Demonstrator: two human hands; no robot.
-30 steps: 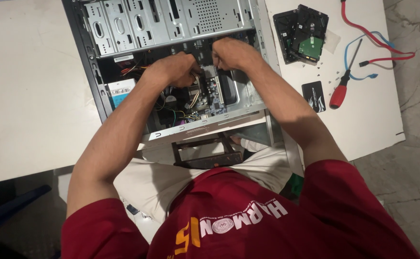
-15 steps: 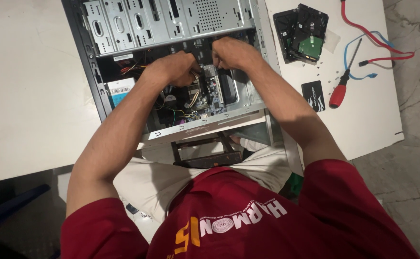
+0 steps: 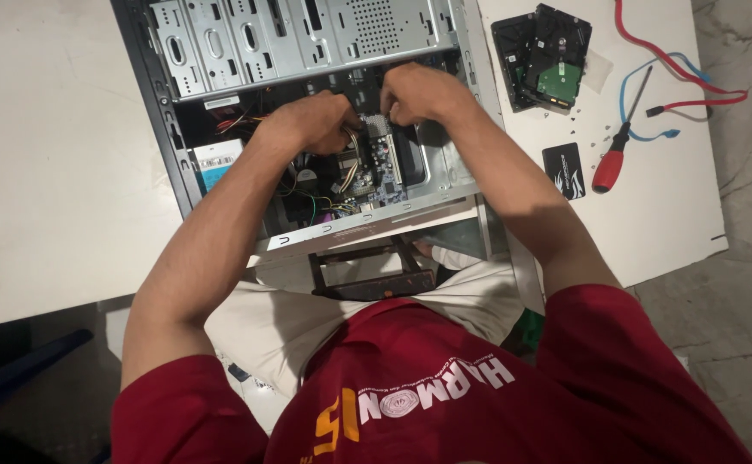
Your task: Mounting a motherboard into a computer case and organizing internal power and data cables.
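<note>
Both hands inside open grey metal computer case (image 3: pixel 221 51): left hand (image 3: pixel 311 120) and right hand (image 3: pixel 419 90) curled over small upright circuit card (image 3: pixel 382 142) between them, finger closure hidden; red-handled screwdriver (image 3: pixel 610 163) well right, within reach.

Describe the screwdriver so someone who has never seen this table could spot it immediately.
Start at the open grey metal computer case on the white table. To its right, past two black hard drives, lies the red-handled screwdriver, the only tool among red and blue cables.
</note>
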